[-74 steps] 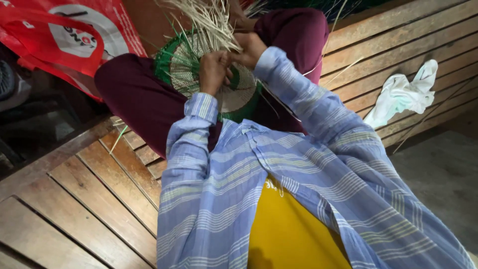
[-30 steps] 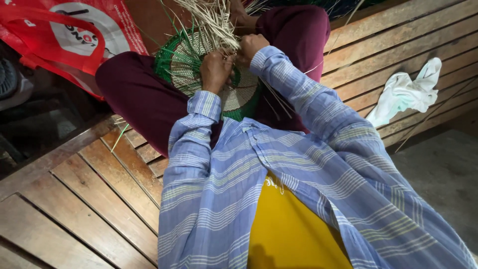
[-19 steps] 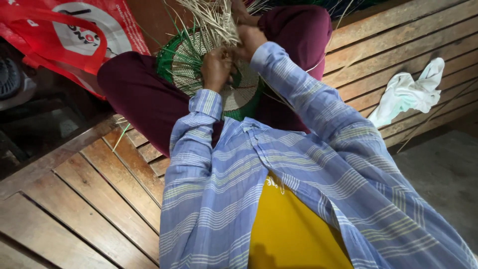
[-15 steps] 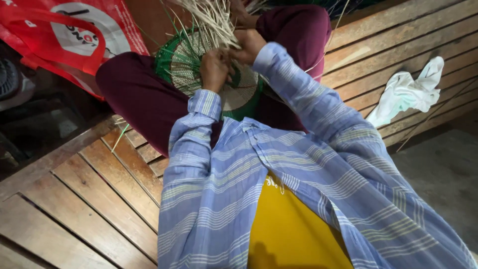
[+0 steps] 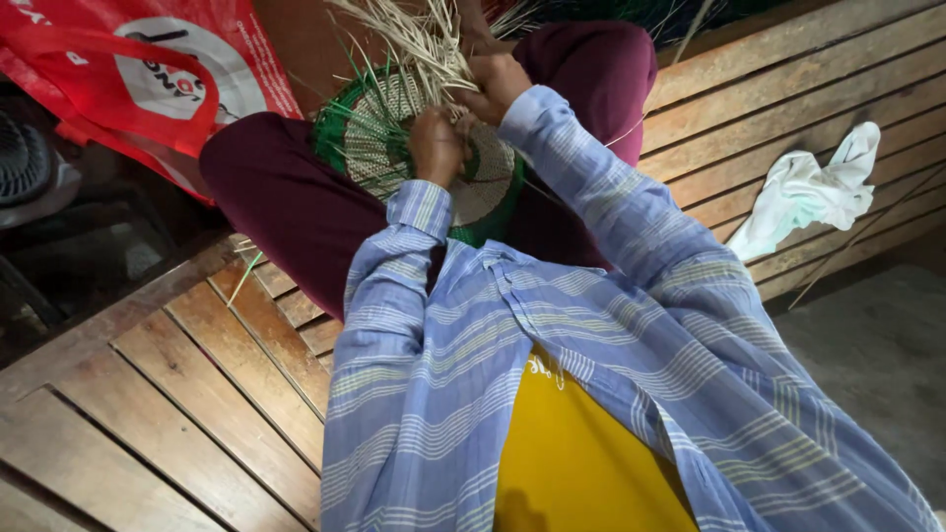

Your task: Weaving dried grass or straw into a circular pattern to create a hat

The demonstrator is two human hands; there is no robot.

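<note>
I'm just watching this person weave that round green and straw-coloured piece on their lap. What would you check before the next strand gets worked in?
1. Left hand grips the woven disc: ok.
2. Right hand holds the loose straw strands: ok, though the fingertips are hidden.
3. Disc rests steady on the lap: ok.
4. Strands free of tangles: cannot tell, they fan out thickly.
5. White cloth on the wooden bench lies apart from the work: ok.
6. Red bag stays beside the knee, apart from the strands: ok.
</note>
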